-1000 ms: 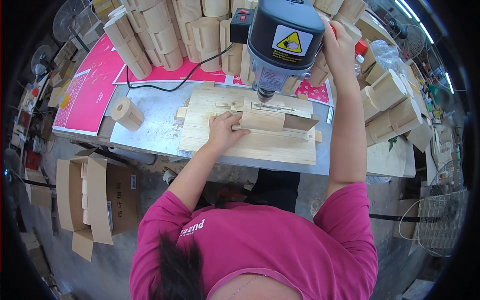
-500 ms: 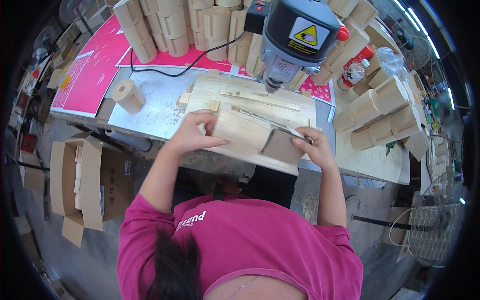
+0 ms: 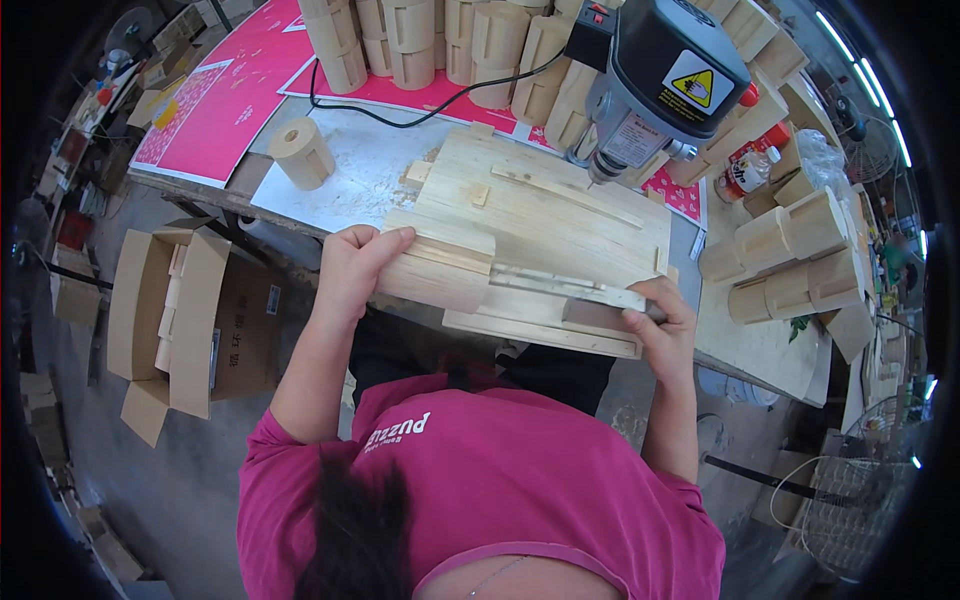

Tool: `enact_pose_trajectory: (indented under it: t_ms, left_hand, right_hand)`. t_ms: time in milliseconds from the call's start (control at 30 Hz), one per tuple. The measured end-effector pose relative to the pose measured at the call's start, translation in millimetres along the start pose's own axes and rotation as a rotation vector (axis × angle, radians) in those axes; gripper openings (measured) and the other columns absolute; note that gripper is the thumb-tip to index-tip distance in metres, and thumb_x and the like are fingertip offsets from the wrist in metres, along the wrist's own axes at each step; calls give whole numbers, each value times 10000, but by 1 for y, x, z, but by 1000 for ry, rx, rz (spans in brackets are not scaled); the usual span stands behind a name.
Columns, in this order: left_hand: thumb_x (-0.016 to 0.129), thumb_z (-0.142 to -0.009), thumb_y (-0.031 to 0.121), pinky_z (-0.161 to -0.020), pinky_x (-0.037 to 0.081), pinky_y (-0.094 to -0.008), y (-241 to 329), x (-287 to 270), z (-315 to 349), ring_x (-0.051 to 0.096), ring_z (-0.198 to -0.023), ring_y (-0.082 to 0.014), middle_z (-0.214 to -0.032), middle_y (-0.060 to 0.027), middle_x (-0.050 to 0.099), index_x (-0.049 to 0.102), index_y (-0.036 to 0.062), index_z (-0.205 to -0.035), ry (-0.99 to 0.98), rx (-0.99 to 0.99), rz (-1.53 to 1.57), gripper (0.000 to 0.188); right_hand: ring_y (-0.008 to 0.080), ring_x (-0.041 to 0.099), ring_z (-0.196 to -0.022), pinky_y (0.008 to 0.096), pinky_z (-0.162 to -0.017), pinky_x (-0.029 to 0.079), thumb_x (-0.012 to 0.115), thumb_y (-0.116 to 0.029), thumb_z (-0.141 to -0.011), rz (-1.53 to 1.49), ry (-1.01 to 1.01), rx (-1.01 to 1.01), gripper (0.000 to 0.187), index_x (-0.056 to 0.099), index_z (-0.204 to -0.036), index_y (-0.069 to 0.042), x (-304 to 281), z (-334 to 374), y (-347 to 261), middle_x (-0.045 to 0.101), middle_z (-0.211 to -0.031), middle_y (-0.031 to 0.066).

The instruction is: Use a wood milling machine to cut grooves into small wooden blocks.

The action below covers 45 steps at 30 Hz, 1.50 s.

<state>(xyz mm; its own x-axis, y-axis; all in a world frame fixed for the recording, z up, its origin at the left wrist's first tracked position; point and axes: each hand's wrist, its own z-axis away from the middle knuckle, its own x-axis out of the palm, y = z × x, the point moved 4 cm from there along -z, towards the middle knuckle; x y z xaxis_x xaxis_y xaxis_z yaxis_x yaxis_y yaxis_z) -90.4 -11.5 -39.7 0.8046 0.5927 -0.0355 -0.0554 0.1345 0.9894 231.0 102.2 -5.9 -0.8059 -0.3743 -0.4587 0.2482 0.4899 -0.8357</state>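
Observation:
My left hand (image 3: pixel 350 275) grips a pale wooden cylinder (image 3: pixel 436 278) by its left end, thumb on top. The cylinder lies on its side above the table's near edge, a lengthwise groove along its upper face. My right hand (image 3: pixel 668 325) pinches the right end of a long flat strip (image 3: pixel 565 284) with a speckled pale edge and a brownish-grey face. The strip's left end meets the cylinder's right end; whether it sits in a groove I cannot tell. Beneath lies a wooden board (image 3: pixel 560 225) with thin battens fixed on it.
A drill press (image 3: pixel 660 90) stands behind the board, its black cable running left. One grooved cylinder (image 3: pixel 301 153) stands at left; stacked cylinders (image 3: pixel 411 45) line the back, and more lie at right (image 3: pixel 790 245). A bottle (image 3: pixel 745 175) is near them. An open carton (image 3: pixel 190 320) sits lower left.
The cylinder has turned, bringing a groove into sight on top, and moved left from the strip. The strip has tilted edge-up and slid rightward with my right hand. The whole view has shifted.

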Motion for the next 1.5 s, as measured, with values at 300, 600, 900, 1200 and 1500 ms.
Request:
enact_pose_trajectory:
  t_ms: [300, 600, 900, 1200, 1500]
  left_hand:
    - [695, -733, 277, -387, 229, -209, -10, 14, -4, 344, -417, -17, -489, 30, 475, 556, 48, -542, -82, -68, 54, 329]
    - [732, -713, 274, -382, 215, -203, -11, 39, -5, 327, -418, -21, -483, 45, 434, 464, 89, -506, -139, -27, -19, 387]
    - [698, -762, 251, -399, 233, -202, -20, 56, -8, 338, -443, -16, -519, 49, 453, 510, 90, -545, -219, -118, 210, 329]
    - [642, -812, 364, -495, 334, -224, -33, 95, -11, 419, -556, -51, -588, 35, 471, 580, 19, -704, -440, -6, -23, 367]
    - [764, -656, 255, -698, 454, -333, -45, 120, -29, 556, -828, -222, -923, -101, 552, 556, 18, -1103, -420, 662, -400, 548]
  right_hand:
    - [135, 505, -812, 252, -742, 379, 714, -117, -707, -274, 54, 73, 218, 634, -876, -3, -8, 9, 27, 566, -812, 49]
    - [141, 508, -827, 260, -768, 382, 714, -91, -695, -168, 37, 35, 219, 635, -883, -12, -19, 14, 29, 575, -835, 40]
    - [147, 514, -840, 254, -780, 387, 711, -69, -692, -255, 104, 117, 231, 629, -900, -8, -19, 19, 46, 562, -861, 46]
    - [150, 519, -841, 252, -763, 403, 699, -28, -688, -201, 121, 83, 231, 623, -904, 1, 3, 14, 46, 556, -876, 53]
    - [200, 537, -796, 273, -709, 415, 741, -40, -644, 161, 266, 135, 271, 586, -865, -14, -6, 4, 87, 562, -824, 77]
